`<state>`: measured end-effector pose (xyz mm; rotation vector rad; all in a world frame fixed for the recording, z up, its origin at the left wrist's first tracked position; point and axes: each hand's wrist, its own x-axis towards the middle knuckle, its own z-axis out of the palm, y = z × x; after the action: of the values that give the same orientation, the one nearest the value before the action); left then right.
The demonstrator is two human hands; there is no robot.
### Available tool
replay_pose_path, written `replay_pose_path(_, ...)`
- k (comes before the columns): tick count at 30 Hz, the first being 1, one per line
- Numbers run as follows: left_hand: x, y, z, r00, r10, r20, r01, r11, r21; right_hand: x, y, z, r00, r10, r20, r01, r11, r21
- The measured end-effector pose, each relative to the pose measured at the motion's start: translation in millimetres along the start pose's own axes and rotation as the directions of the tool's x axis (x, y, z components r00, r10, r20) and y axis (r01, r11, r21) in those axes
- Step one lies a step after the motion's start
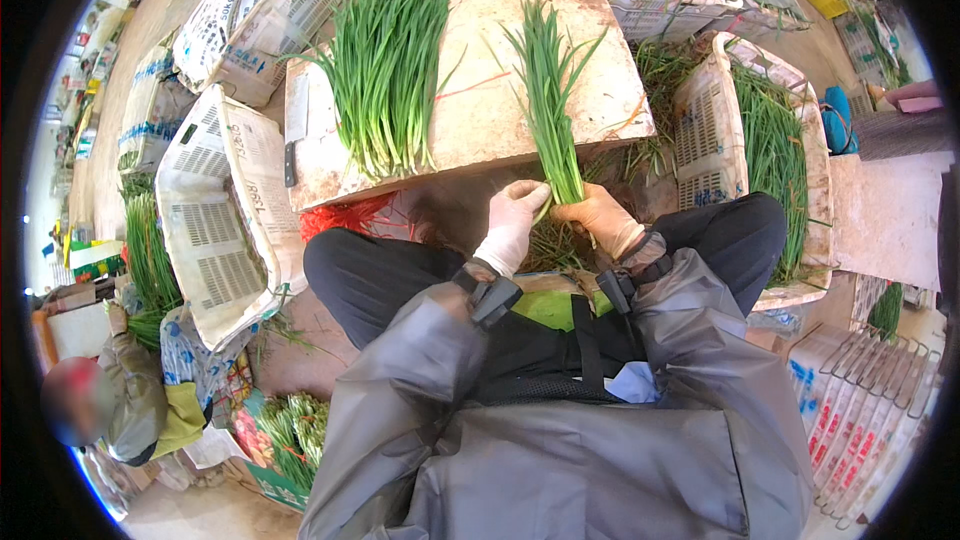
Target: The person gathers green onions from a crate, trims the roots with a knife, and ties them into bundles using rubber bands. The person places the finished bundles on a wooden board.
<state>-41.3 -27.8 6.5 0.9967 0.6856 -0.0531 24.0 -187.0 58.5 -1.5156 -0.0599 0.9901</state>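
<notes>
My right hand [598, 217], in a tan glove, is closed around the pale stem ends of a small bunch of green chives [551, 105]. The leaves of this bunch lie over the right part of a worn wooden board [480, 112]. My left hand [515, 221], in a whitish glove, pinches a thin stem or leaf at the left side of the stem ends. A larger pile of chives [390, 75] rests on the board's left part, leaves pointing away from me. Left of that pile lies a knife with a black handle [290, 163]. A thin red strip [474, 85] lies between pile and bunch.
Red strips [349, 216] hang below the board's near left edge. A white plastic crate [214, 217] stands at left; another, holding chives [772, 157], stands at right. Loose trimmings [555, 247] lie beneath my hands. More crates stand beyond the board. Another person [135, 397] is at far left.
</notes>
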Motion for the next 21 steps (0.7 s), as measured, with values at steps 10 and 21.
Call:
replay_pose_path(10,-4,-16,10,0.961,0.208,-0.184,-0.181,0.972,0.15,6,26,22,0.979,0.039,-0.2,0.01,0.972,0.236)
replay_pose_path(21,-11,18,-10,0.945,-0.268,0.188,-0.226,-0.121,0.967,11,12,-20,0.994,0.113,0.001,-0.082,0.714,0.695)
